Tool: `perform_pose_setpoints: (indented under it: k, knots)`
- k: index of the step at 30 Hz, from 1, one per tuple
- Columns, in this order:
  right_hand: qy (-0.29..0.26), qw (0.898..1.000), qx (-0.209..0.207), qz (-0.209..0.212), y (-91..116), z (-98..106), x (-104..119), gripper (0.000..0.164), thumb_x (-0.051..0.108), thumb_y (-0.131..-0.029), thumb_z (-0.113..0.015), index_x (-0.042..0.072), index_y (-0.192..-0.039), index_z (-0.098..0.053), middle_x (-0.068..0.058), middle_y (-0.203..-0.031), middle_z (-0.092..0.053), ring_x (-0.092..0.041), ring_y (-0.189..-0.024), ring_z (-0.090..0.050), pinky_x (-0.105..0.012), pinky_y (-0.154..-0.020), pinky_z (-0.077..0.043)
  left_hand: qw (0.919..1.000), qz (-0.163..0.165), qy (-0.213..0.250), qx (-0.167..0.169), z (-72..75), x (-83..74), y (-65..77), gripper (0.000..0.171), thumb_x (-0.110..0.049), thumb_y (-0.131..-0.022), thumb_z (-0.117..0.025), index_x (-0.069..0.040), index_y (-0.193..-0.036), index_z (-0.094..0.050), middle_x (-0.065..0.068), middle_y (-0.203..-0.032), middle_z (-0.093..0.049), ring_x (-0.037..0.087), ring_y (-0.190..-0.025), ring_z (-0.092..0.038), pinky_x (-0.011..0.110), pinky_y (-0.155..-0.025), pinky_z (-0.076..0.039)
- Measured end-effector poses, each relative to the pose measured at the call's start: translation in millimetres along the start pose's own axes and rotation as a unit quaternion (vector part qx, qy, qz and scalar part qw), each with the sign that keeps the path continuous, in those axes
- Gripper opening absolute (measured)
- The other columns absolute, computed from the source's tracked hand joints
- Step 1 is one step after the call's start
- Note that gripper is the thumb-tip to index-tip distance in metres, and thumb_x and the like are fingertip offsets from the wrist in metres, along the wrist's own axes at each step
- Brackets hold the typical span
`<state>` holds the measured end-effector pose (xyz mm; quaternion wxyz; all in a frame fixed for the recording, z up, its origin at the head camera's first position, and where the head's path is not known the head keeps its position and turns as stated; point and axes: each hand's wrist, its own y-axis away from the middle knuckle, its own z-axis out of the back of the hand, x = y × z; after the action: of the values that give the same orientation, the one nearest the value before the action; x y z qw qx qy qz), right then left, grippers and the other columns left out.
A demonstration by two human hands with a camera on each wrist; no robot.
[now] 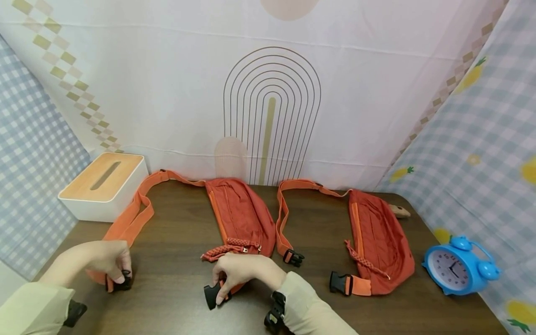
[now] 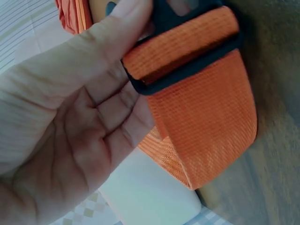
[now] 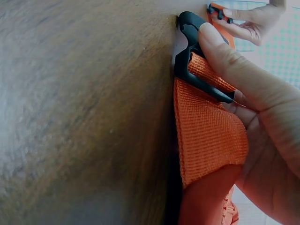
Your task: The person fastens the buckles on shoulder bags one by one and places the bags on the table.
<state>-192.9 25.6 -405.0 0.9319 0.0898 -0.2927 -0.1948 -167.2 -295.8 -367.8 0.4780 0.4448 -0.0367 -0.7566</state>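
Note:
A rust-red waist bag [image 1: 247, 209] lies on the table, its long orange strap [image 1: 138, 204] looping back and round to the left. At that strap's end, my left hand [image 1: 104, 258] pinches a black buckle half [image 1: 122, 283] between thumb and fingers; the left wrist view shows the orange webbing [image 2: 206, 117] threaded through it. My right hand [image 1: 240, 270] pinches the other black buckle half [image 1: 211, 296], on the bag's short strap [image 3: 208, 131]. The two halves are well apart, near the table's front. Fingers hide part of each one.
A second waist bag [image 1: 378, 242] lies to the right, its buckle prongs [image 1: 294, 257] and buckle socket [image 1: 338, 283] apart. A white tissue box [image 1: 104, 186] with a wooden lid stands back left. A blue alarm clock [image 1: 458, 267] stands at the right, on the brown table [image 1: 180, 223].

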Motion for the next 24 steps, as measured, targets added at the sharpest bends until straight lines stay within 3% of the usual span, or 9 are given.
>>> perform_pose_setpoints:
  k: [1, 8, 12, 16, 19, 24]
  knots:
    - [0.000, 1.000, 0.000, 0.000, 0, 0, 0, 0.022, 0.028, -0.075, -0.074, 0.010, -0.084, -0.066, 0.011, -0.071, -0.057, 0.007, -0.062, -0.044, -0.006, -0.059, -0.038, 0.9998, -0.006, 0.019, 0.001, 0.3, 0.0, -0.4, 0.005, 0.004, -0.073, -0.068, 0.004, -0.078, -0.068, 0.009, -0.073, -0.070, 0.018, -0.058, -0.067, 0.022, -0.057, -0.050]
    - [0.001, 1.000, 0.000, -0.001, 0, -1, -2, 0.023, 0.028, -0.075, -0.074, 0.010, -0.086, -0.065, 0.012, -0.074, -0.057, 0.007, -0.065, -0.044, -0.006, -0.061, -0.039, 0.9969, -0.077, -0.007, -0.016, 2.9, 6.2, -4.5, 0.008, -0.004, -0.076, -0.069, 0.003, -0.079, -0.068, 0.007, -0.072, -0.070, 0.010, -0.057, -0.066, 0.020, -0.059, -0.048]
    - [-0.004, 1.000, -0.002, -0.006, 0, 0, -2, 0.023, 0.028, -0.075, -0.074, 0.010, -0.087, -0.064, 0.011, -0.074, -0.055, 0.007, -0.065, -0.044, -0.006, -0.061, -0.039, 0.9918, -0.121, 0.036, 0.013, 2.7, 11.8, -8.7, 0.014, -0.006, -0.082, -0.063, 0.008, -0.080, -0.064, 0.008, -0.075, -0.068, 0.011, -0.060, -0.067, 0.024, -0.059, -0.051]
    - [-0.009, 1.000, -0.007, -0.008, 1, 0, -3, 0.023, 0.027, -0.075, -0.074, 0.010, -0.086, -0.064, 0.011, -0.075, -0.054, 0.006, -0.065, -0.044, -0.006, -0.061, -0.039, 0.9874, -0.154, 0.031, 0.018, 3.8, 15.6, -14.0, 0.017, -0.010, -0.087, -0.058, 0.006, -0.083, -0.062, 0.002, -0.079, -0.064, 0.001, -0.067, -0.062, 0.023, -0.061, -0.051]
    - [-0.014, 1.000, -0.011, -0.008, 2, 1, -3, 0.023, 0.027, -0.076, -0.074, 0.010, -0.086, -0.063, 0.012, -0.075, -0.054, 0.007, -0.065, -0.044, -0.007, -0.061, -0.039, 0.9829, -0.183, 0.017, 0.007, 3.4, 16.4, -19.1, 0.016, -0.011, -0.091, -0.053, 0.004, -0.087, -0.059, 0.002, -0.078, -0.059, -0.003, -0.072, -0.056, 0.024, -0.061, -0.050]
    - [-0.033, 0.999, -0.018, -0.013, 5, 3, -3, 0.022, 0.027, -0.076, -0.073, 0.011, -0.086, -0.062, 0.013, -0.075, -0.053, 0.007, -0.065, -0.042, -0.008, -0.061, -0.039, 0.9741, -0.225, 0.007, -0.018, 1.3, 15.4, -25.2, 0.012, -0.005, -0.094, -0.045, 0.003, -0.092, -0.053, 0.007, -0.078, -0.054, 0.003, -0.072, -0.060, 0.026, -0.060, -0.052]
